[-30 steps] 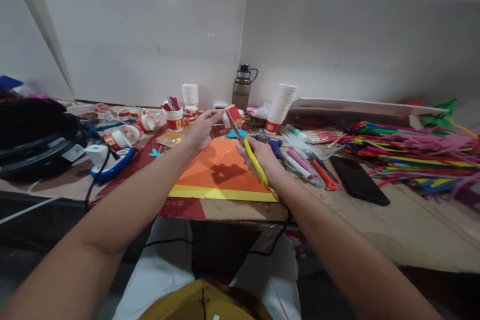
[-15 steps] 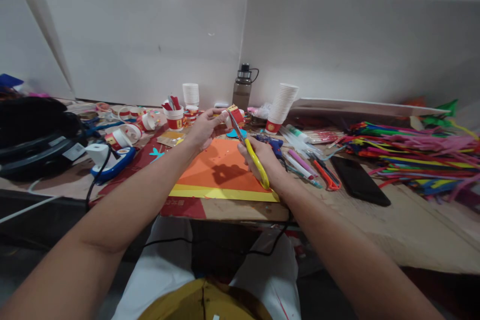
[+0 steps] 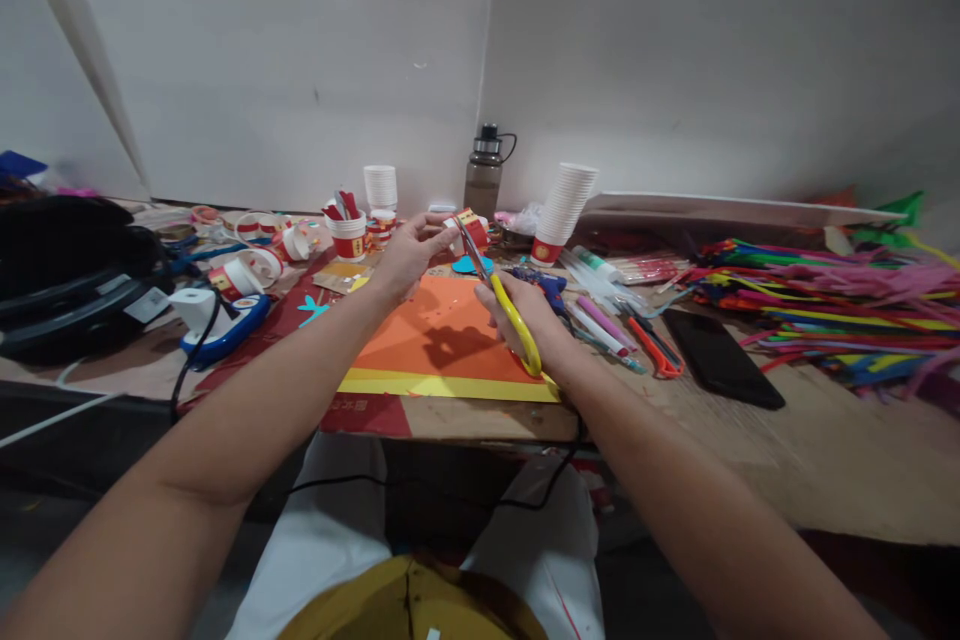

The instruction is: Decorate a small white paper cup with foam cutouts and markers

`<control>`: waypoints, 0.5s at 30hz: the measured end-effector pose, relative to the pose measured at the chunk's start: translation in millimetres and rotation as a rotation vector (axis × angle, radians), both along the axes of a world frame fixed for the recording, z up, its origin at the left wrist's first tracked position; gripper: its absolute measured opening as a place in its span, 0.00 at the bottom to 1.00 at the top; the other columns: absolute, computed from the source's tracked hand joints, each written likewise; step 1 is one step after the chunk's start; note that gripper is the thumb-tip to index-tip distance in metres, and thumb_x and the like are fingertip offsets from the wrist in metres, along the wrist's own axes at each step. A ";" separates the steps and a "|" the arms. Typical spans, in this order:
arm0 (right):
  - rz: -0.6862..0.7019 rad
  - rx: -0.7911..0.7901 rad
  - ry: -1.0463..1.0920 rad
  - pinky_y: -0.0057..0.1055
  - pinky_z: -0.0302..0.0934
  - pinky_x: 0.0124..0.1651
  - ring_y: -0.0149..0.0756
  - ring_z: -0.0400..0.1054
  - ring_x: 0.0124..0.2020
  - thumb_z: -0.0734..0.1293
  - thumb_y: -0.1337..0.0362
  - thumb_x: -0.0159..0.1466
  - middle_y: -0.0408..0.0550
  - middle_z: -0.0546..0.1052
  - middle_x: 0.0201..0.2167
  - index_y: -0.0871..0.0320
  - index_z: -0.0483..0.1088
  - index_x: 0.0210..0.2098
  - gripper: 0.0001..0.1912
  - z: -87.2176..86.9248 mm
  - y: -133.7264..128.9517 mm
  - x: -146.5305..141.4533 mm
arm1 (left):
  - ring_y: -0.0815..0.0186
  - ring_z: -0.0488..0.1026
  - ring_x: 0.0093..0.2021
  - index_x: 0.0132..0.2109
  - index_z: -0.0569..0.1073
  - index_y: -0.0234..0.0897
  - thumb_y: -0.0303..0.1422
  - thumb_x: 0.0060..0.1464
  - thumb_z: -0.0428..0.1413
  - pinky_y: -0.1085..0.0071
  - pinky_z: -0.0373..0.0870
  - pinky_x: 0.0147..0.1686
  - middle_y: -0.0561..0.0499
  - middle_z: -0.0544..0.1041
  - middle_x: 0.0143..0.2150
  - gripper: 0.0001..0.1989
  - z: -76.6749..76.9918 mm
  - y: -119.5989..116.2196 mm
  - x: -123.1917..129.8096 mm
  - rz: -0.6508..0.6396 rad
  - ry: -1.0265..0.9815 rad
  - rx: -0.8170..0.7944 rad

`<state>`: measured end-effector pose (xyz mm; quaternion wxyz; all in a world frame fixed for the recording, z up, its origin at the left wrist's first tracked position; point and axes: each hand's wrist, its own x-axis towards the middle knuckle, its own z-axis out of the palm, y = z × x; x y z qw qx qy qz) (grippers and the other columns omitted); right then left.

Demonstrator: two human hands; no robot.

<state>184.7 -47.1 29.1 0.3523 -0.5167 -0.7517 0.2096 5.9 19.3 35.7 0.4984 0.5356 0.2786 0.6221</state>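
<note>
My left hand is closed on a red and white paper cup, held above the table with its wall cut. In my right hand is a pair of scissors with yellow handles; the fingers are wrapped round the handles. The blades lie against the edge of the cup, pointing up and left. Below both hands are orange paper sheets with a yellow sheet under them. A blue paper cutout lies just beyond the scissors.
Stacked paper cups and a water bottle stand at the back. Markers, a blue glue gun, a black phone and colourful pipe cleaners lie to the right. A blue power strip is at left.
Both hands keep nearly the same place, with the scissors still at the cup. The view has shifted very slightly.
</note>
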 end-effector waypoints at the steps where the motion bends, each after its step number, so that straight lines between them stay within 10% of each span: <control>1: 0.001 0.000 0.012 0.25 0.51 0.23 0.30 0.60 0.21 0.59 0.50 0.64 0.41 0.67 0.20 0.55 0.61 0.29 0.15 0.7 -1.4 -0.5 | 0.68 0.77 0.34 0.42 0.74 0.35 0.38 0.46 0.66 0.66 0.75 0.40 0.49 0.79 0.36 0.17 -0.1 0.2 -0.1 0.001 0.003 0.008; 15: -0.017 -0.034 0.027 0.25 0.52 0.23 0.30 0.61 0.20 0.59 0.52 0.63 0.41 0.67 0.19 0.55 0.64 0.31 0.14 2.3 -3.0 -2.5 | 0.65 0.76 0.39 0.44 0.74 0.35 0.39 0.45 0.67 0.65 0.75 0.41 0.47 0.78 0.40 0.20 -4.0 6.1 -3.1 0.025 0.069 0.077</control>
